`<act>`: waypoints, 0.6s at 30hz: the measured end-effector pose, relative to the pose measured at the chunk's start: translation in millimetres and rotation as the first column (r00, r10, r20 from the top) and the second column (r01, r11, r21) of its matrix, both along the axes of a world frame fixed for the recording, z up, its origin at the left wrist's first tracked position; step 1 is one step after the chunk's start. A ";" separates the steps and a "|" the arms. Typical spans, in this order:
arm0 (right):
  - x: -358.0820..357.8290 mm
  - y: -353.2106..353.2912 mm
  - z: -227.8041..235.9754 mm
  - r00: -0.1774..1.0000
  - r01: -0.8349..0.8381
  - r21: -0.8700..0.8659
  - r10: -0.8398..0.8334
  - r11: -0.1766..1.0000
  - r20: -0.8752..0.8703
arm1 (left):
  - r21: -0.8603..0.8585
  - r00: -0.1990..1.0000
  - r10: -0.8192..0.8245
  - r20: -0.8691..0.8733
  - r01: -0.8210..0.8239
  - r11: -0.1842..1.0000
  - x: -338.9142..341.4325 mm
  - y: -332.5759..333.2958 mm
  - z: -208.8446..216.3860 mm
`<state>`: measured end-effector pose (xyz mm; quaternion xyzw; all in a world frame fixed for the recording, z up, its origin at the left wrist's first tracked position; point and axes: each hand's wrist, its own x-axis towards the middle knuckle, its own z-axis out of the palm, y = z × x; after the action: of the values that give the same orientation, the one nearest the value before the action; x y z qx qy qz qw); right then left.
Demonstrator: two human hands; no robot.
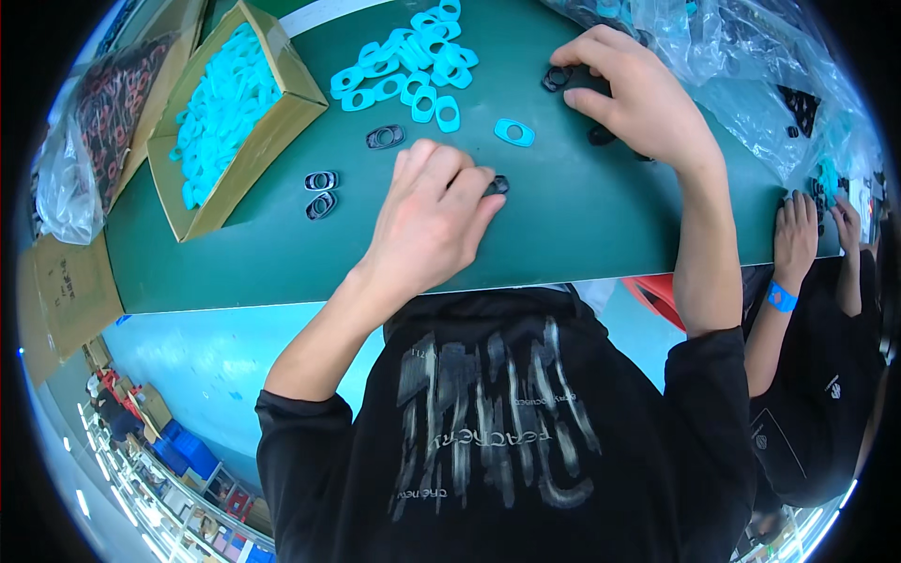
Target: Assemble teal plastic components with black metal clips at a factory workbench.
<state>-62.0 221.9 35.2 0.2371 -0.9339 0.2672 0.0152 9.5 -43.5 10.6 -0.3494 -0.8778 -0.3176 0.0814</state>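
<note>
My left hand (427, 216) is closed near the middle of the table, its thumb and forefinger pinching a small black part (501, 185), mostly hidden by the fingers. Farther right, my right hand (638, 103) curls its thumb and forefinger around a black ring-shaped part (556, 79). Beneath that palm lie more dark parts (601, 135), partly covered. A single turquoise oval ring (514, 132) rests between my hands. Left of it is a dark oval ring (385, 137), and two black rings (321, 180) sit farther left, one in front of the other.
A loose heap of turquoise rings (413, 61) covers the far middle of the green table (235, 267). At left stands a cardboard box (305, 103) full of turquoise pieces, beside a plastic bag (70, 202). Clear plastic bags (741, 84) lie at far right. A co-worker's hand (796, 230) is at the right.
</note>
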 end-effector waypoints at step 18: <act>4.5 -14.3 -12.5 0.984 -0.137 0.030 0.140 0.990 -0.110 | 0.053 0.979 0.125 -0.164 -0.118 0.992 -29.0 28.5 0.6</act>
<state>-57.5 207.6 22.7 0.3163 -0.9158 0.2434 0.0460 -19.6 -15.0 11.2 -0.3186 -0.8805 -0.3004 0.1813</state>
